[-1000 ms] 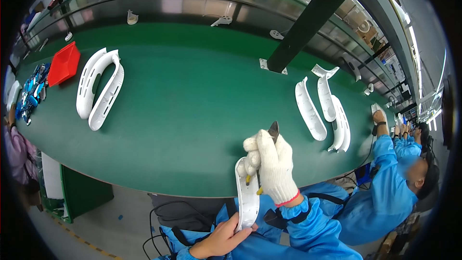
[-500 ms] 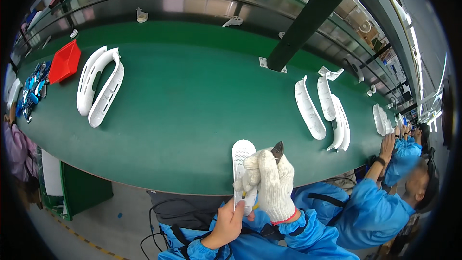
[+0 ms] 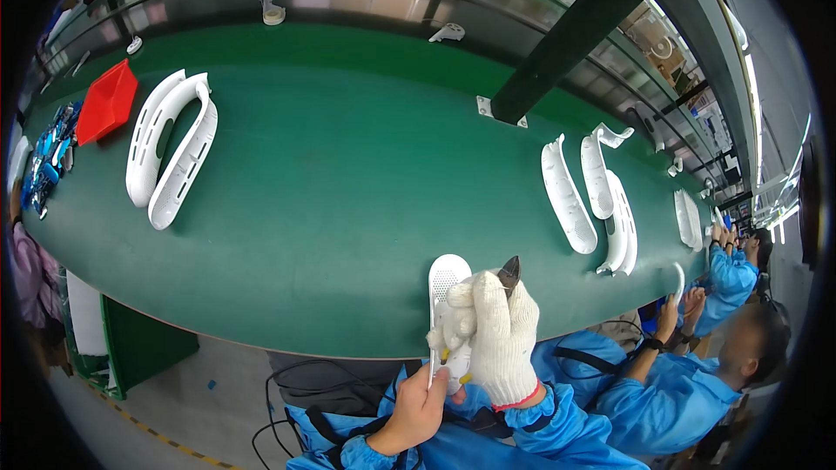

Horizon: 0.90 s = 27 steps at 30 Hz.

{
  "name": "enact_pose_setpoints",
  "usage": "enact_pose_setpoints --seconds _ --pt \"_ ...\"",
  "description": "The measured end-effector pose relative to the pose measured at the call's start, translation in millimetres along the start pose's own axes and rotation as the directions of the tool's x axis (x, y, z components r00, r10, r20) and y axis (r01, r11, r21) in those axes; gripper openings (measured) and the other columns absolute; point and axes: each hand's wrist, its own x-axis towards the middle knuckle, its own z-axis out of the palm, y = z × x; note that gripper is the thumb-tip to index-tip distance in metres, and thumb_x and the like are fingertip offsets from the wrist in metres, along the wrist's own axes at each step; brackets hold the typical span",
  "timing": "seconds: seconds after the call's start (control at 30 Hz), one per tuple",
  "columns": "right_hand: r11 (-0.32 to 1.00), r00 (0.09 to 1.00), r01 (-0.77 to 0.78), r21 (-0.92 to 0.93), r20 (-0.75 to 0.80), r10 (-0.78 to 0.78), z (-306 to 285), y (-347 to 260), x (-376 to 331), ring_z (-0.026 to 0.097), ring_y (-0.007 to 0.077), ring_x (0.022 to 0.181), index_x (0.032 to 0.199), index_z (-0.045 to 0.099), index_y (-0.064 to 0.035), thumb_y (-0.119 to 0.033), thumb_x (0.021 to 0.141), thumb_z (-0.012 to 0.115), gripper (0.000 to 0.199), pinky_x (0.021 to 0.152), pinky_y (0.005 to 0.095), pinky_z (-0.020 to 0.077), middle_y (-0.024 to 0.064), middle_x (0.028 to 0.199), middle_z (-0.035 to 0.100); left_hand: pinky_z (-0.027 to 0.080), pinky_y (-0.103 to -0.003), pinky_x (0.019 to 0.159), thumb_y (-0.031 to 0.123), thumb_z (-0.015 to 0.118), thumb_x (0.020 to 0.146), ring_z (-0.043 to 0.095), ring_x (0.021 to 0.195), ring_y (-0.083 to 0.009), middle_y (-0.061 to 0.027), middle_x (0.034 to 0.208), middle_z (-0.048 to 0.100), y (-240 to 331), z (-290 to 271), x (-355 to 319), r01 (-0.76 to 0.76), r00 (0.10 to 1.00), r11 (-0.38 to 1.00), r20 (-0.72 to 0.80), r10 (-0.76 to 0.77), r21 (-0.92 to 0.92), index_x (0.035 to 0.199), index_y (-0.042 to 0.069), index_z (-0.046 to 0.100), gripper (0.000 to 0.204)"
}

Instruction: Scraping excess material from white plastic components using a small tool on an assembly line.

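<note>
My bare left hand (image 3: 416, 409) is closed around the near end of a long white plastic shell (image 3: 449, 271), whose rounded far end has a grid of small holes. The shell stands out over the table's front edge. My right hand (image 3: 498, 339), in a white knitted glove, presses against the right side of the shell. It is closed on pliers (image 3: 509, 272): their dark pointed jaws stick out past the glove, and bits of yellow handle show below. The glove hides the shell's middle and most of the pliers.
White curved shells lie on the green table (image 3: 348, 174): a pair (image 3: 171, 152) at left, several (image 3: 570, 196) at right. A red bin (image 3: 108, 103) sits by a pile of blue pieces (image 3: 50, 157). A dark post (image 3: 575, 43) rises at the back. A co-worker (image 3: 679, 383) sits close at right.
My hands keep their hold on the shell and pliers, almost unmoved. The view has shifted slightly. At right, the co-worker's hands have lowered, and a white curved piece now shows in them.
</note>
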Motion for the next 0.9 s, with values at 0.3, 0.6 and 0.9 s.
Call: enact_pose_setpoints --seconds 0.3,0.6,0.9 --pt "0.983 0.979 0.051 -0.178 -0.186 -0.084 18 -3 -5 0.052 0.0180 0.045 0.091 0.056 0.0030 -0.025 0.102 0.051 0.030 0.046 0.0341 0.0499 0.0062 0.057 0.049 0.051 -0.030 0.066 0.015 0.041 0.103 0.066 0.067 -0.0165 -0.0095 0.075 0.069 15 2 -1 -0.004 0.999 0.998 -0.041 0.007 0.063 0.101 -0.005 0.060 0.027" --pt "0.972 0.997 0.054 -0.227 0.061 -0.041 -14 -18 10 0.055 0.0185 0.048 0.091 0.057 0.0028 -0.030 0.102 0.048 0.035 0.045 0.0328 0.0473 0.0067 0.060 0.051 0.054 -0.031 0.068 0.016 0.039 0.103 0.067 0.066 -0.0183 -0.0108 0.076 0.068 9 4 1 0.009 0.999 0.999 -0.035 -0.011 -0.045 0.108 -0.006 0.059 0.030" --pt "0.977 0.994 -0.010 -0.214 0.106 0.033 -11 -21 -1 0.055 0.0147 0.053 0.094 0.058 0.0026 -0.021 0.101 0.051 0.026 0.049 0.0299 0.0461 0.0054 0.063 0.054 0.052 -0.030 0.068 0.018 0.035 0.106 0.063 0.069 -0.0156 -0.0103 0.079 0.066 10 2 0 0.006 1.000 1.000 -0.006 -0.006 0.014 0.107 -0.007 0.057 0.033"
